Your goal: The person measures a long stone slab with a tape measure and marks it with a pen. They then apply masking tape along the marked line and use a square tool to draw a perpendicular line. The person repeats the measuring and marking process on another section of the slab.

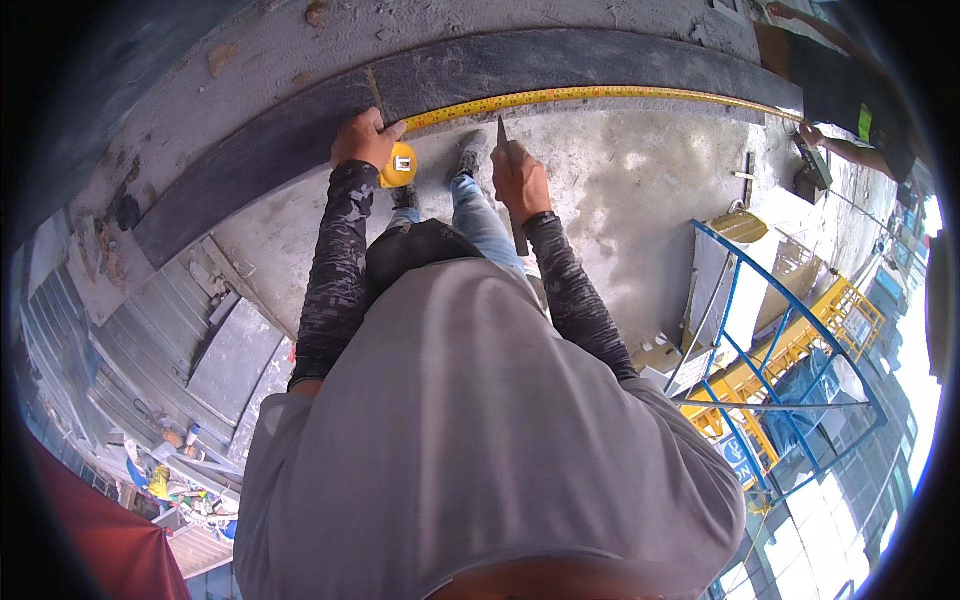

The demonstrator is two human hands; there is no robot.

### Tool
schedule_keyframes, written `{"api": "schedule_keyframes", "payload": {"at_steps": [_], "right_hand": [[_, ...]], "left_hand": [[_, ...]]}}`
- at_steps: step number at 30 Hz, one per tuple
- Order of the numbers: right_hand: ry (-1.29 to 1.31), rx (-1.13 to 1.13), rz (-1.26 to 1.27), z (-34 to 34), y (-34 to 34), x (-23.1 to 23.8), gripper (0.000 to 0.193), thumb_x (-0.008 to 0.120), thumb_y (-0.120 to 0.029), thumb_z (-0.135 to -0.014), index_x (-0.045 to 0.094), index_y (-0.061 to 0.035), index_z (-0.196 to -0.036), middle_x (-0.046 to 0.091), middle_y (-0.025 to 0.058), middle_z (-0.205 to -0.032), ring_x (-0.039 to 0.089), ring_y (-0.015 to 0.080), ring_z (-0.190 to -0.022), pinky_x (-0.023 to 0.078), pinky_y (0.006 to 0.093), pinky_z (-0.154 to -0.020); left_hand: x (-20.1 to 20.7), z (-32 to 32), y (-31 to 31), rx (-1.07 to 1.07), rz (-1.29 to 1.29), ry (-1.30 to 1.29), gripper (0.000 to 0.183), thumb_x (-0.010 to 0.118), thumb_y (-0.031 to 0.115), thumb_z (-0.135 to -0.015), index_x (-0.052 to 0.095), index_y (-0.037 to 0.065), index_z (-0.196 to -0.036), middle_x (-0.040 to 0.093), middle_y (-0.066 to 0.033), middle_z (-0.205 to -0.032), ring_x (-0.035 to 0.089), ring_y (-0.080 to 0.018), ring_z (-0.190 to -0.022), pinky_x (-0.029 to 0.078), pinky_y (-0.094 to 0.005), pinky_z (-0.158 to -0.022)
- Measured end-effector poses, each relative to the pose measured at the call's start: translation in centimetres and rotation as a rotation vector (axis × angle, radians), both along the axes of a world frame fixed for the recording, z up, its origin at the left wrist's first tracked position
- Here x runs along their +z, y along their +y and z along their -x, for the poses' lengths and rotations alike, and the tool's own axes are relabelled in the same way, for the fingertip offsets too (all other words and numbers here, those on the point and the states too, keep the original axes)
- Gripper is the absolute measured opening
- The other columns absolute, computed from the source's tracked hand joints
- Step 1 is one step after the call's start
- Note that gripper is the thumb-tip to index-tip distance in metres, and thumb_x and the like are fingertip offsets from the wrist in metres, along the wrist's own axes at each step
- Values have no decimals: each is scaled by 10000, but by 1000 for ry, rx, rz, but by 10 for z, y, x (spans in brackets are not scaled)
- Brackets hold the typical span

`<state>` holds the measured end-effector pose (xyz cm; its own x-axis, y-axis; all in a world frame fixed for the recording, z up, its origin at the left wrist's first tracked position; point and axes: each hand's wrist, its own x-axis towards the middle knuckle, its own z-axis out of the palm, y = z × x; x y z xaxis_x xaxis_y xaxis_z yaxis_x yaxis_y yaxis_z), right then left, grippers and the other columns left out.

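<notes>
My left hand (365, 140) is closed at the near edge of dark grey stone slabs (580, 65), its fingers gripping a yellow tape measure (398, 168). From there the yellow blade (560, 96) runs out to the right along the slab's near edge. A narrow joint (374, 88) between two slabs lies just beyond this hand. My right hand (521, 182) is wrapped round a long, flat, dark tool with a pointed tip (502, 132), held point away from me, apart from the slab. Its exact kind is unclear. A co-worker's hand (811, 134) is at the tape's far end.
The co-worker in dark clothes (840, 90) is at the right end of the slabs. Below right stands a blue metal frame (775, 290) beside yellow railings (745, 385). Grey corrugated sheets (150, 350) lie at left. Rough concrete floor (630, 180) surrounds my feet.
</notes>
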<state>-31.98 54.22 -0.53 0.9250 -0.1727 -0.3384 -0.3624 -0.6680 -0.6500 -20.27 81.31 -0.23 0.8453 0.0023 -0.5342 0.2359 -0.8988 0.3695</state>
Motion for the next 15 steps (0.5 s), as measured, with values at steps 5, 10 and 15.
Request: {"api": "schedule_keyframes", "payload": {"at_steps": [5, 10, 15], "right_hand": [[-48, 58, 18, 8, 6, -5, 297, 564, -307, -1034, 630, -25, -972, 706, 317, -842, 689, 549, -842, 560, 615, -741], [-10, 23, -15, 5, 12, -13, 299, 566, -327, -1021, 641, -43, -967, 707, 303, -834, 691, 537, -837, 550, 625, -760], [-41, 68, 40, 0, 17, -10, 297, 560, -324, -1021, 635, -42, -966, 709, 298, -836, 694, 528, -831, 549, 629, -761]], "left_hand": [[-2, 2, 2, 24, 78, -90, 508, 819, 514, -905, 609, 57, -833, 717, -175, -826, 709, -393, -816, 534, -486, -728], [2, -5, 0, -32, 2, 28, 445, 798, 505, -932, 684, 75, -942, 772, -143, -991, 754, -349, -972, 570, -469, -823], [7, -7, -1, -29, -13, 27, 444, 805, 502, -921, 673, 79, -927, 773, -139, -995, 749, -357, -970, 567, -474, -826]]}}
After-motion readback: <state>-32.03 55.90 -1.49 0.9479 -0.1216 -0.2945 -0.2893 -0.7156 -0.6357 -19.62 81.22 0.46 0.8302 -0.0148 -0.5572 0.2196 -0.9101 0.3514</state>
